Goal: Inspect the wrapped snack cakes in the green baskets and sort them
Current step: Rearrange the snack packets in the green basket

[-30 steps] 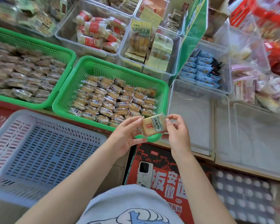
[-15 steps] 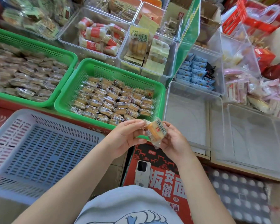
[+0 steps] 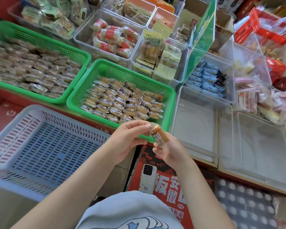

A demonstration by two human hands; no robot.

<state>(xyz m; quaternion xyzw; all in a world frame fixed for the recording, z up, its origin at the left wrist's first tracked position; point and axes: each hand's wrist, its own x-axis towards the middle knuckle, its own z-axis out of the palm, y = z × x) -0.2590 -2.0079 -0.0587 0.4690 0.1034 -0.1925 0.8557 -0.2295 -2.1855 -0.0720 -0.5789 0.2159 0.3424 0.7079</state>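
Left hand and right hand both pinch one wrapped snack cake near the green basket.

The far green basket is smeared by motion blur and cut by the left edge, the print on the wrapped cake between the hands is too small to read, and the phone hides part of the red box's lettering.
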